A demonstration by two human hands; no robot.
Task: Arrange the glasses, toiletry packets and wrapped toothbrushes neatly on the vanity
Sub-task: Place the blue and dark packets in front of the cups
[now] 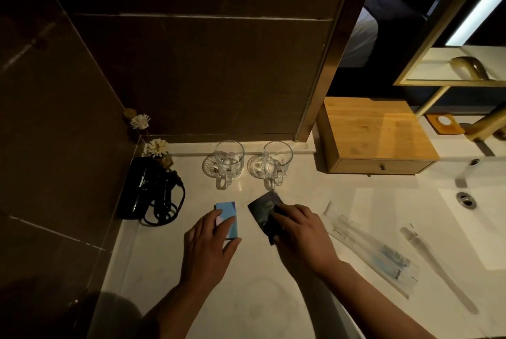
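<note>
Two clear glass mugs stand on round coasters near the back wall, the left glass [229, 160] and the right glass [276, 162], handles toward me. In front of them lies a small blue box [229, 215]; my left hand [208, 243] holds its near end between thumb and fingers. My right hand [298, 232] presses on dark toiletry packets [264, 208] lying on the white vanity top [232, 297]. Two wrapped toothbrushes lie to the right, one in clear wrap with blue inside [375, 254], the other [435, 262] over the basin's edge.
A black hair dryer [147, 188] with coiled cord lies at the left by the wall, beside white dried flowers [156, 147]. A wooden drawer box [377, 136] stands at the back right. The sink basin [471, 218] with overflow holes and a gold tap is at far right.
</note>
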